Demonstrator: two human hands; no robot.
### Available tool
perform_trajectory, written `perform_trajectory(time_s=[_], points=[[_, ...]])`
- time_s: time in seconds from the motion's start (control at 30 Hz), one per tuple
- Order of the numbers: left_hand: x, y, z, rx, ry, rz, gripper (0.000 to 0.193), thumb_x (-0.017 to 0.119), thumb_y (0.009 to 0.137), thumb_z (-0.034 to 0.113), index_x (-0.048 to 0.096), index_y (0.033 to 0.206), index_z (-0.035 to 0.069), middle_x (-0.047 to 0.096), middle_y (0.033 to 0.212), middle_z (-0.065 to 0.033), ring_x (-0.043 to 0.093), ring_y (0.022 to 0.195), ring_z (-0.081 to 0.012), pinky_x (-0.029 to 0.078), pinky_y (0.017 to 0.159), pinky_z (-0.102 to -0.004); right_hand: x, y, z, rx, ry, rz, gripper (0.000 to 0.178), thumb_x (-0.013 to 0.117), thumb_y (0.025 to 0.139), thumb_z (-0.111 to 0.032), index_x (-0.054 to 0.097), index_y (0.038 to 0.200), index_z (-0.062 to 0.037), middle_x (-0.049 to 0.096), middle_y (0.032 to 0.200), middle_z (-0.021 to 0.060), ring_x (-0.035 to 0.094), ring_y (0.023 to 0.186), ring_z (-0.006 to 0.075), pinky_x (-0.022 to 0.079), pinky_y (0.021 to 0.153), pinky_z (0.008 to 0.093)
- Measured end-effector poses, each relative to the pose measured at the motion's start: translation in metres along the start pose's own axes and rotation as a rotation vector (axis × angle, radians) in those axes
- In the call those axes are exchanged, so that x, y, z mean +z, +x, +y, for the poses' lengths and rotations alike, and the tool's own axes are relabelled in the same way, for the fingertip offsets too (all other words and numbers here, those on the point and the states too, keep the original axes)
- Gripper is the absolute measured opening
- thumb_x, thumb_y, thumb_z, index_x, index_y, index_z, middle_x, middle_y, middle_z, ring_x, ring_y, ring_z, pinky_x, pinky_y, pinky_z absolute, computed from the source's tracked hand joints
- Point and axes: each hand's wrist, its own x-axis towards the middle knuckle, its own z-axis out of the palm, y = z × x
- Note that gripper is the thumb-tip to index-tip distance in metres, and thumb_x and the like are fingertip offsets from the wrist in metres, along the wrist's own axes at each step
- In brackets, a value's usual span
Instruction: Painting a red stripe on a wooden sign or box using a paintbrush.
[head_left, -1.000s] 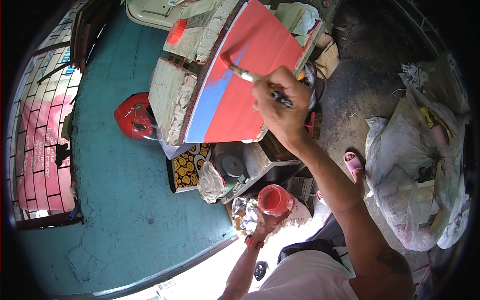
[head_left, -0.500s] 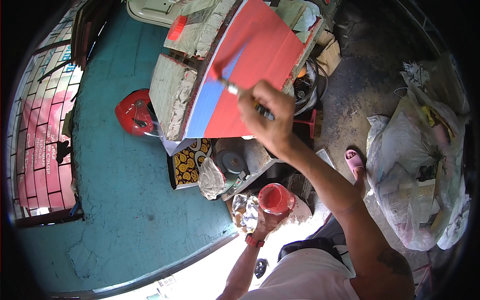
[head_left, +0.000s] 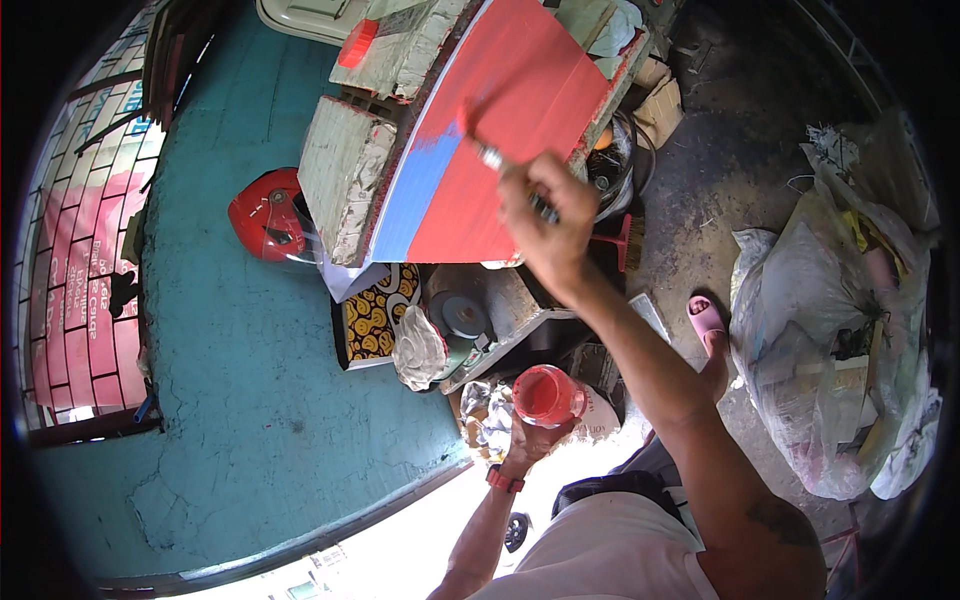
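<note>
My right hand [head_left: 550, 207] is closed round the handle of a paintbrush [head_left: 488, 156], whose red-loaded bristles meet a board [head_left: 520, 105]. Most of that board is coated red. Along its left side runs a strip of blue [head_left: 416, 185], its upper end smeared over with red. Low in front of me, my left hand [head_left: 535, 443] grips an open jar of red paint [head_left: 545, 396] from beneath, mouth upward, with red smears on its rim. A red watch [head_left: 505, 480] is on that wrist.
Rough pale blocks [head_left: 345, 180] stand left of the board, near a red helmet [head_left: 272, 218] by the teal wall [head_left: 230, 400]. Below the board sit a dark round disc [head_left: 462, 314] and a smiley-patterned box [head_left: 370, 325]. A large clear plastic bag [head_left: 800, 330] lies at right.
The brush has moved right and slightly down across the board with my right hand. Red now covers more of the blue strip's upper end. The paint jar stays nearly in place.
</note>
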Motion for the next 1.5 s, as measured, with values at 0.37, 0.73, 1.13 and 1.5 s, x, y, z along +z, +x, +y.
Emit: perform_trajectory(time_s=[0.37, 0.73, 1.13, 1.5], points=[[0.000, -0.004, 0.000, 0.014, 0.008, 0.024, 0.081, 0.093, 0.062, 0.015, 0.049, 0.129, 0.007, 0.058, 0.125, -0.0071, 0.058, 0.111, -0.0201, 0.053, 0.092, -0.0359, -0.025, 0.066, -0.001, -0.037, 0.050, 0.248, 0.013, 0.058, 0.090, 0.001, 0.053, 0.079, -0.0025, 0.061, 0.067, 0.0046, 0.062, 0.057, 0.0100, 0.049, 0.050, 0.0247], [-0.011, -0.005, 0.007, -0.077, -0.123, 0.035, 0.086, 0.093, 0.060, 0.016, 0.047, 0.131, 0.009, 0.057, 0.126, -0.0068, 0.057, 0.115, -0.0207, 0.048, 0.098, -0.0368, -0.023, 0.048, -0.029, -0.049, 0.018, 0.211, 0.023, 0.060, 0.089, 0.003, 0.047, 0.072, -0.0055, 0.054, 0.063, 0.0004, 0.057, 0.056, 0.0062, 0.047, 0.049, 0.0230], [-0.013, -0.005, -0.001, -0.092, -0.152, 0.007, 0.087, 0.093, 0.061, 0.015, 0.044, 0.133, 0.009, 0.056, 0.127, -0.0072, 0.056, 0.115, -0.0210, 0.049, 0.098, -0.0365, 0.003, -0.032, -0.015, -0.091, -0.080, -0.146, 0.019, 0.061, 0.089, 0.003, 0.051, 0.074, -0.0036, 0.057, 0.066, 0.0000, 0.054, 0.057, 0.0045, 0.042, 0.049, 0.0239], [-0.017, -0.011, -0.001, -0.098, -0.195, 0.081, 0.097, 0.095, 0.055, 0.011, 0.039, 0.134, 0.009, 0.053, 0.129, -0.0068, 0.055, 0.117, -0.0217, 0.052, 0.097, -0.0375, 0.012, 0.019, -0.008, -0.037, 0.033, 0.074, 0.017, 0.059, 0.090, 0.001, 0.050, 0.076, -0.0036, 0.057, 0.064, 0.0018, 0.059, 0.055, 0.0077, 0.047, 0.048, 0.0238]])
